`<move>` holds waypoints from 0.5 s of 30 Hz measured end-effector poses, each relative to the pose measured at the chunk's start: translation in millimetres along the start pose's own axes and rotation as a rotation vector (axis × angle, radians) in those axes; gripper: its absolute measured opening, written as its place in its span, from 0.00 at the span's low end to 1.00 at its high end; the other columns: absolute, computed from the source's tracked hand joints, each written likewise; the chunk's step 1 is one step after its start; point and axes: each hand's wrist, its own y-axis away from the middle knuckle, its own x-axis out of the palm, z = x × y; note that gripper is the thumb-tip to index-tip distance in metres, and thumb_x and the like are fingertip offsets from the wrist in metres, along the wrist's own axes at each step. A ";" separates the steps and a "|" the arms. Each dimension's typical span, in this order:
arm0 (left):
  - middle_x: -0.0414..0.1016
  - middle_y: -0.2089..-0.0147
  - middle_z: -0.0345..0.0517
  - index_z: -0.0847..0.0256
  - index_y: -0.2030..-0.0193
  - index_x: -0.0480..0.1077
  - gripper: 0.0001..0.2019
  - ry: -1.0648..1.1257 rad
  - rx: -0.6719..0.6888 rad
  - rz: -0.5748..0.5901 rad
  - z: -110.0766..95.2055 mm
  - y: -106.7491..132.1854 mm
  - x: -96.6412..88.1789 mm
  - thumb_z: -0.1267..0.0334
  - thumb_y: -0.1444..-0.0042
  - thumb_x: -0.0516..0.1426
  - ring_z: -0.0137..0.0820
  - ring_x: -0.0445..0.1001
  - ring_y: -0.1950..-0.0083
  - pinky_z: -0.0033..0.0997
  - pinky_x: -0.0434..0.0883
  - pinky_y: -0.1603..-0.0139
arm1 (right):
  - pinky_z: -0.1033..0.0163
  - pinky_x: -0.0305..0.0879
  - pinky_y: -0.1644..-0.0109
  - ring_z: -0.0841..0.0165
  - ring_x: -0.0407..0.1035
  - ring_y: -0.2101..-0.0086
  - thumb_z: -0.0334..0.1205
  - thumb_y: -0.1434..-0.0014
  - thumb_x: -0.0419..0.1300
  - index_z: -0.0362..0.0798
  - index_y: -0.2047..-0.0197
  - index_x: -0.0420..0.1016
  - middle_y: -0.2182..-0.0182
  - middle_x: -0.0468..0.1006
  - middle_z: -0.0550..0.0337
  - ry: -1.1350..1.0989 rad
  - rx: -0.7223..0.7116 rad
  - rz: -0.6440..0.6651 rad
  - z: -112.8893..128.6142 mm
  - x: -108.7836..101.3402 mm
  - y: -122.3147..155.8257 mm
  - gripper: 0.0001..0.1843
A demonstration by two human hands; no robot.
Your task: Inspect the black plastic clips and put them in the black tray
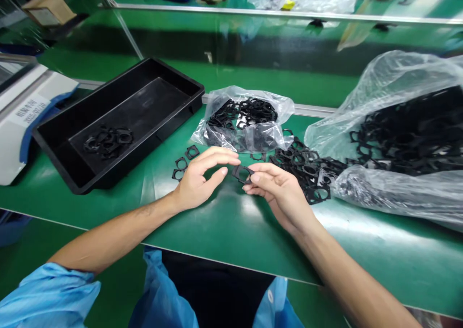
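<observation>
Between the thumb and fingers of my right hand (280, 188) is a small black plastic frame (243, 173) with a round hole, held above the green table. My left hand (202, 176) is open, thumb and fingers apart. Its fingertips come right up to the frame's left edge; whether they touch it I cannot tell. A few loose black frames (181, 163) lie on the table just beyond my left hand. Right of my right hand spreads a heap of the same frames (302, 166).
A black tray (159, 135) at the left holds several frames. Behind my hands sits an open clear plastic bag (253, 137) of frames. A larger clear bag (390, 77) of black parts fills the right side. At far left stands a white-and-blue machine (34, 111). A metal rail (314, 110) runs behind.
</observation>
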 end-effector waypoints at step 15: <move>0.81 0.61 0.46 0.61 0.58 0.77 0.05 -0.012 -0.020 -0.048 0.2 0.3 3.7 0.64 0.38 0.62 0.30 0.80 0.60 0.29 0.79 0.56 | 0.56 0.76 0.52 0.64 0.74 0.59 0.38 0.37 0.64 0.51 0.55 0.77 0.61 0.79 0.56 0.748 -0.670 -0.010 -4.1 1.2 9.9 0.07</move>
